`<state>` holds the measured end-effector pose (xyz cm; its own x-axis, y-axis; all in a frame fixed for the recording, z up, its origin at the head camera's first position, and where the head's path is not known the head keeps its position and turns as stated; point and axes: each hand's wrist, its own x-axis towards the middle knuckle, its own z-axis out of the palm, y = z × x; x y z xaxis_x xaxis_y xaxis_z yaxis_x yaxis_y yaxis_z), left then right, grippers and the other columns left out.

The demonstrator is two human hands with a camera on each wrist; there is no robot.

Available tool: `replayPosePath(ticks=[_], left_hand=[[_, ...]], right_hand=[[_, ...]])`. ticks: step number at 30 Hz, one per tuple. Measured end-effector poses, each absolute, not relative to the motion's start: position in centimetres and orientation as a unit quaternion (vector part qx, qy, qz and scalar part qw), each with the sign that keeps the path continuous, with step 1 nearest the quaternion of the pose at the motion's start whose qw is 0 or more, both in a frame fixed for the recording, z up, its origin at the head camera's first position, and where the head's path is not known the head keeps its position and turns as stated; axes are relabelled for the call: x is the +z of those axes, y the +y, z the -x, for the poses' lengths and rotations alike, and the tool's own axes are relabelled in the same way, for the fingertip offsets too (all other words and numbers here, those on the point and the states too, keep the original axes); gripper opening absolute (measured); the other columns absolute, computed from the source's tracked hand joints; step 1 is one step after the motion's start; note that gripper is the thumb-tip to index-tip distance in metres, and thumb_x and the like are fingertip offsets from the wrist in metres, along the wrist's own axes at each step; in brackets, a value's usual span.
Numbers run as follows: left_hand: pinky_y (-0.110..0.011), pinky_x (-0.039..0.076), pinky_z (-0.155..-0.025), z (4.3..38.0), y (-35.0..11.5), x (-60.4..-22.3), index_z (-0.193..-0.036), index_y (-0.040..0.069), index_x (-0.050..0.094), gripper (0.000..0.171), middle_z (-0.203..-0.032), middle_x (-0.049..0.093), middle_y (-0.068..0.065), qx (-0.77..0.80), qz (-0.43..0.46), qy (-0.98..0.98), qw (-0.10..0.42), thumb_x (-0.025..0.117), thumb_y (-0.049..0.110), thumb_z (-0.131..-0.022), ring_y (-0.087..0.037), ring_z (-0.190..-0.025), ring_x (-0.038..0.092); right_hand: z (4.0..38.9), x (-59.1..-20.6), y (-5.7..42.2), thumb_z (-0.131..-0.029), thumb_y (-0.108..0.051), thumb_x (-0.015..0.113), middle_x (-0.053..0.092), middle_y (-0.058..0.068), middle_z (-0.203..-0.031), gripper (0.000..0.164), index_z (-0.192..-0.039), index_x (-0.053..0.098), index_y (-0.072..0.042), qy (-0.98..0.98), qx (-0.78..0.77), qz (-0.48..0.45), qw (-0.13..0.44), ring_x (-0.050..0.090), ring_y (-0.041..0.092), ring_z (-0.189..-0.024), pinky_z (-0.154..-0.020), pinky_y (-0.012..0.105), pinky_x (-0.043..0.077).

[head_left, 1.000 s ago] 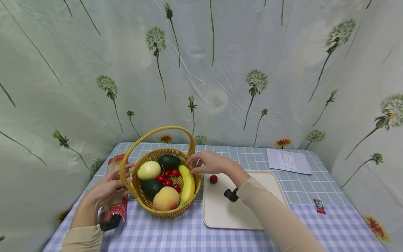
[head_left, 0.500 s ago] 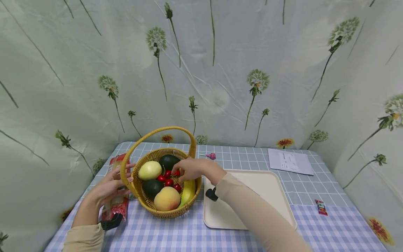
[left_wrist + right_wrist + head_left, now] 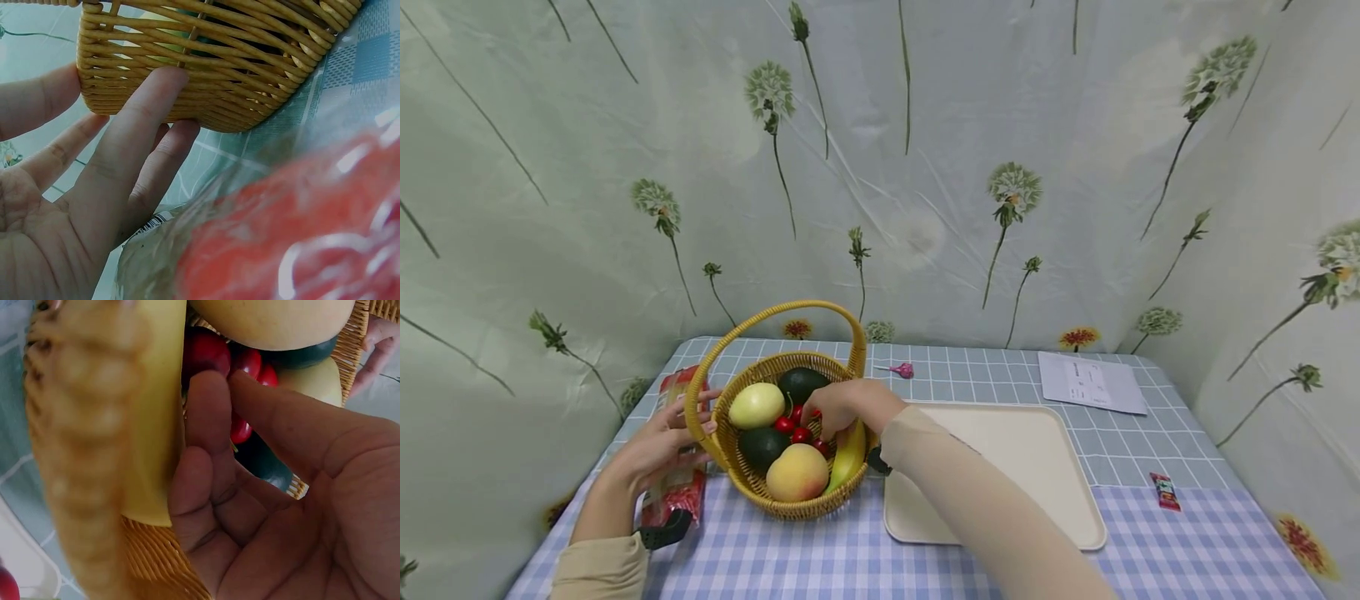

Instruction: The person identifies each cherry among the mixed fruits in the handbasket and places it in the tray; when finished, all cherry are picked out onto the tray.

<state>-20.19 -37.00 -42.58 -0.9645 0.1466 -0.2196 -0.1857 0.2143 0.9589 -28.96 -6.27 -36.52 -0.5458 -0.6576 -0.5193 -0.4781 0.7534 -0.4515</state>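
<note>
A yellow wicker basket (image 3: 808,510) with a tall handle holds a banana (image 3: 848,460), a peach (image 3: 797,473), a pale yellow-green fruit (image 3: 756,406), two dark green fruits like avocados and several red cherries (image 3: 784,425). My left hand (image 3: 658,442) touches the basket's left outer wall with extended fingers. My right hand (image 3: 850,404) is inside the basket, between the banana and the cherries, palm turned down. In the right wrist view its thumb and index fingertips sit right beside a dark red cherry (image 3: 206,353), a small gap between them.
A cream tray (image 3: 1030,467) lies right of the basket; a red cherry (image 3: 7,587) shows there in the right wrist view. Under my left forearm is a red clear-plastic packet (image 3: 676,500). A pink lollipop (image 3: 904,370), a grey envelope (image 3: 1093,383) and a wrapped candy (image 3: 1165,492) lie farther out.
My right hand has moved left and down from the basket's right rim into the fruit. Its forearm now hides the tray's cherry in the head view. The left hand stays put.
</note>
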Motion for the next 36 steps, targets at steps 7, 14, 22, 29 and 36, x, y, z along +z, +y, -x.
replayPosePath(ticks=[7, 14, 22, 29, 36], left_hand=[[-0.037, 0.064, -0.089, 20.3, -37.0, -42.5, -0.167, 0.012, 0.032, 0.066, -0.150, 0.048, -0.029, 0.624, 0.015, 0.771, 0.129, 0.063, 0.019, -0.109, -0.012, -0.110, 0.068], [-0.037, 0.065, -0.087, 20.2, -37.0, -42.5, -0.167, 0.013, 0.033, 0.065, -0.142, 0.055, -0.019, 0.625, 0.014, 0.770, 0.128, 0.064, 0.018, -0.109, -0.013, -0.109, 0.069], [-0.036, 0.065, -0.086, 20.2, -37.0, -42.6, -0.167, 0.012, 0.031, 0.065, -0.153, 0.044, -0.033, 0.625, 0.019, 0.770, 0.128, 0.063, 0.019, -0.110, -0.012, -0.108, 0.069], [-0.036, 0.065, -0.086, 20.2, -37.0, -42.8, -0.167, 0.014, 0.032, 0.065, -0.156, 0.040, -0.033, 0.626, 0.023, 0.769, 0.129, 0.063, 0.019, -0.110, -0.013, -0.109, 0.068], [-0.036, 0.065, -0.086, 20.3, -37.1, -42.8, -0.167, 0.014, 0.032, 0.065, -0.158, 0.039, -0.034, 0.627, 0.023, 0.768, 0.130, 0.062, 0.020, -0.110, -0.012, -0.109, 0.068]], right_hand=[[29.0, -36.7, -6.7, -0.100, -0.009, 0.075, 0.067, 0.005, -0.115, 0.040, -0.139, 0.067, -0.010, 0.859, -0.160, 0.305, 0.380, 0.071, 0.011, -0.072, -0.069, 0.025, 0.062], [29.2, -37.0, -7.2, -0.099, -0.009, 0.077, 0.070, 0.005, -0.113, 0.035, -0.133, 0.069, -0.011, 0.853, -0.153, 0.320, 0.383, 0.068, 0.010, -0.067, -0.065, 0.021, 0.059], [28.9, -37.4, -7.8, -0.099, 0.004, 0.067, 0.067, 0.006, -0.130, 0.051, -0.144, 0.068, -0.018, 0.850, -0.163, 0.328, 0.379, 0.072, 0.013, -0.070, -0.068, 0.023, 0.061], [28.7, -37.6, -7.9, -0.098, 0.006, 0.066, 0.071, 0.003, -0.113, 0.052, -0.144, 0.067, -0.017, 0.851, -0.147, 0.338, 0.374, 0.075, 0.014, -0.074, -0.068, 0.022, 0.060], [28.8, -37.6, -7.9, -0.098, 0.002, 0.070, 0.069, 0.004, -0.107, 0.036, -0.128, 0.070, -0.017, 0.855, -0.140, 0.346, 0.362, 0.073, 0.013, -0.075, -0.068, 0.022, 0.059]])
